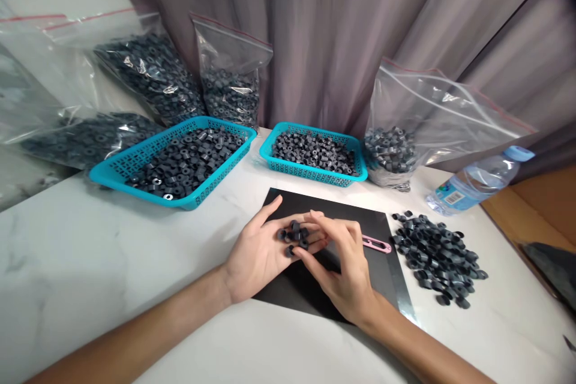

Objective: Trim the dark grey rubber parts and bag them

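My left hand lies palm up over the black mat, fingers stretched out, cupping several small dark rubber rings on its fingers. My right hand reaches across from the right, its fingertips pinched at those rings. A pink utility knife rests on the mat just behind my right hand. A loose pile of the same dark rings lies on the white table to the right of the mat.
Two turquoise baskets full of rings stand at the back. Clear zip bags of rings lean against the curtain. A water bottle lies at the right, near the table's edge.
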Motion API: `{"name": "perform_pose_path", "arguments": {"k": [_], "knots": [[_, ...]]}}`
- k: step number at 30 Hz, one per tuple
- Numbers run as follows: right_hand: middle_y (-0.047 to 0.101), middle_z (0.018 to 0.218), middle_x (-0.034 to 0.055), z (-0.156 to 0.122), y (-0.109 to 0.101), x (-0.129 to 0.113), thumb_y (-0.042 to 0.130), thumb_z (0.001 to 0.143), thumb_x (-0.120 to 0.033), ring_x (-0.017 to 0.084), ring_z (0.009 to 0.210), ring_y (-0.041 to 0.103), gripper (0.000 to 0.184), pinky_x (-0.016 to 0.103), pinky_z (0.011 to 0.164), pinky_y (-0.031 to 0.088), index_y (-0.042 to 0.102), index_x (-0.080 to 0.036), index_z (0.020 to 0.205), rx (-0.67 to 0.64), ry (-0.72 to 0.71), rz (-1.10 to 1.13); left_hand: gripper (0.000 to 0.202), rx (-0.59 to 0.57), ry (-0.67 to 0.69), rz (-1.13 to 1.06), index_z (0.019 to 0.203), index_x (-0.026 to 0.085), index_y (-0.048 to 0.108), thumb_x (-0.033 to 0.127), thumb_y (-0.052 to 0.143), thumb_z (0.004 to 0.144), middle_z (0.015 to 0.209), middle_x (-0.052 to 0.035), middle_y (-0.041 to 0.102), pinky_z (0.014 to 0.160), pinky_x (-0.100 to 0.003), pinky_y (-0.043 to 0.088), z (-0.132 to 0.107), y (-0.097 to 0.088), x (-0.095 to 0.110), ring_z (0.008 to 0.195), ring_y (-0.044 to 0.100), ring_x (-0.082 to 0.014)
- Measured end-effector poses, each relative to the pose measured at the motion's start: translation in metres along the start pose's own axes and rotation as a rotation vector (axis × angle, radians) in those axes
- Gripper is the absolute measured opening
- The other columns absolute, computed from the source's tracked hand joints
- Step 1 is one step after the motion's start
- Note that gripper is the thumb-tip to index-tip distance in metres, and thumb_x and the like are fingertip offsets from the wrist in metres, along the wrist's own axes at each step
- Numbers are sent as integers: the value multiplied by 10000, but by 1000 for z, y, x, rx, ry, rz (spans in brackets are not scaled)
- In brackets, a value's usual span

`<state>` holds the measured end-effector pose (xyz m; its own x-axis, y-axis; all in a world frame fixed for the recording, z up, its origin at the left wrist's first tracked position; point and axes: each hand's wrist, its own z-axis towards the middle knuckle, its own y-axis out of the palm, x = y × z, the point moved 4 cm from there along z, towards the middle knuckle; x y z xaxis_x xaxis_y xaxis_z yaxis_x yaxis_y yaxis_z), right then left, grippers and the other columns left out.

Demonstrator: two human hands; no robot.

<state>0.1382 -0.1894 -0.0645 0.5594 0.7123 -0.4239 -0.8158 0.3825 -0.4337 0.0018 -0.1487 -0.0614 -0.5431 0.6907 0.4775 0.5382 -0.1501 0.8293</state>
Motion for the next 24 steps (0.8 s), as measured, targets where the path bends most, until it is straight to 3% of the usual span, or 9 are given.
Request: {"name": "perform_pose_path", "arguments": {"k": [7, 11, 14, 19, 24], "knots": [[661, 1128, 101, 4, -3, -1, 717, 929, -156, 267, 1013, 590, 392, 423, 849, 480, 549, -185, 1283, 22, 11, -61, 565, 50, 33, 40, 1376, -18, 573, 400, 421, 1028, 1155, -223, 758, 1094, -431, 441, -1, -2, 1, 1109, 716, -320], [646, 1055, 89, 4, -4, -2, 716, 922, -175, 266, 984, 585, 284, 427, 850, 465, 580, -187, 1171, 38, 25, -80, 438, 45, 62, 74, 1312, -7, 630, 181, 474, 949, 1157, -199, 767, 1105, -419, 439, -1, -3, 0, 1101, 721, -294], [632, 1034, 85, 4, -4, -1, 718, 918, -191, 263, 957, 580, 235, 425, 836, 465, 595, -193, 1118, 34, 42, -87, 463, 28, 71, 94, 1292, 6, 649, 69, 483, 865, 1171, -188, 768, 1102, -392, 438, 0, -2, -1, 1104, 721, -269], [623, 953, 54, 4, -4, -2, 689, 935, -133, 232, 898, 570, 110, 398, 812, 446, 620, -201, 987, 15, 42, -44, 443, 65, 90, 130, 1309, 15, 638, 115, 471, 912, 1243, -198, 739, 1074, -355, 445, 0, -2, 1, 1187, 675, -252], [601, 921, 42, 4, -6, 2, 654, 970, -120, 208, 860, 553, 99, 369, 777, 443, 609, -199, 930, 66, 86, -19, 440, 56, 87, 97, 1295, 10, 637, 146, 441, 926, 1224, -202, 745, 1122, -397, 415, -1, -4, -2, 1226, 652, -274]]}}
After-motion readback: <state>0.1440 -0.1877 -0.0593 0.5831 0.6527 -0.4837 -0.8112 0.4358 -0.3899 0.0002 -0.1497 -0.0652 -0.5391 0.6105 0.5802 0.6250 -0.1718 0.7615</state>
